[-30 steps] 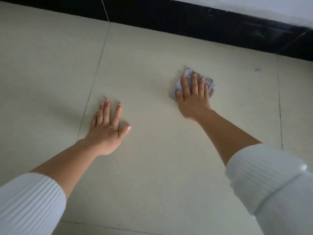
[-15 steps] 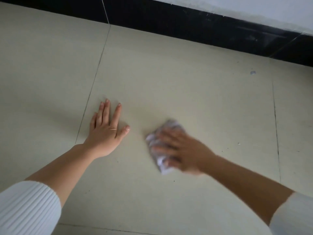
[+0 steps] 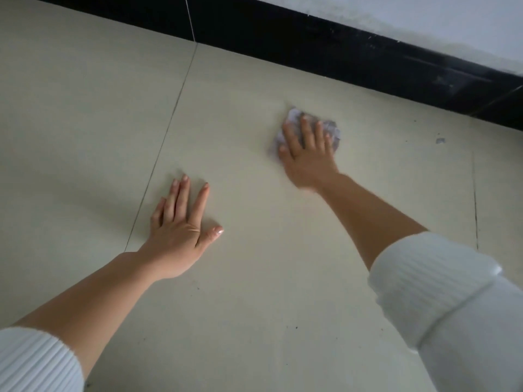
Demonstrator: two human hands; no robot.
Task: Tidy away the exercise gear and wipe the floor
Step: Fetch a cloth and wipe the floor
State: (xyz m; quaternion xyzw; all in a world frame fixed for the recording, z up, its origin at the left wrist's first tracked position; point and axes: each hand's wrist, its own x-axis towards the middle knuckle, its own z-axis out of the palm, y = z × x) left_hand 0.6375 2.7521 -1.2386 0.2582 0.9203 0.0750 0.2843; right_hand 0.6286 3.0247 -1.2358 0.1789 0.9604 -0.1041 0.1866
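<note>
A crumpled white-grey wipe lies on the pale tiled floor, far from me and close to the black skirting. My right hand presses flat on top of it with fingers spread, and most of the wipe is hidden under the palm. My left hand rests flat on the floor nearer to me, fingers apart, holding nothing, right beside a tile joint. Both forearms are bare with white ribbed sleeves pushed up. No exercise gear is in view.
A black skirting board runs along the far edge under a white wall. A small grey smudge marks the floor at the right. Dark tile joints cross the floor, and a few tiny specks lie near me.
My right hand slid the wipe back towards me and to the left, then pushed it out again to the far right near the skirting. My left hand stayed planted.
</note>
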